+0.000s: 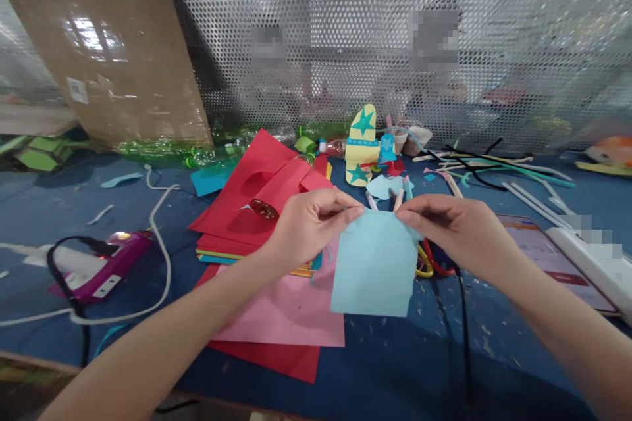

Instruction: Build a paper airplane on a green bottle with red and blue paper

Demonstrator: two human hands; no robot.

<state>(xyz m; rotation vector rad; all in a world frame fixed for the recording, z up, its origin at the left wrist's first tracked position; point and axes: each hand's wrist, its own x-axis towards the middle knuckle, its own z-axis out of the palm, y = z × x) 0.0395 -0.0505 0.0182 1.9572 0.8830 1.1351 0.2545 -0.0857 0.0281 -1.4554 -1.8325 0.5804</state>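
A light blue sheet of paper point(376, 270) hangs upright between my two hands, above the blue table. My left hand point(316, 220) pinches its top left corner between thumb and fingers. At the top right corner, my right hand point(451, 223) holds it in the same kind of pinch. Behind the sheet's top edge, pens point(397, 200) and a light blue paper scrap point(385, 187) show in part. Scissors with yellow and red handles point(428, 260) lie below my right hand, partly covered by the sheet. Pink paper point(281, 312) lies under my left wrist.
Red paper point(257, 191) tops a coloured stack at left. A purple power strip point(126, 260) with cables sits farther left. A phone point(553, 263) lies at right. Plastic bottles point(162, 151), a yellow paper cutout with stars point(359, 159) and a cardboard sheet point(118, 52) stand along the back.
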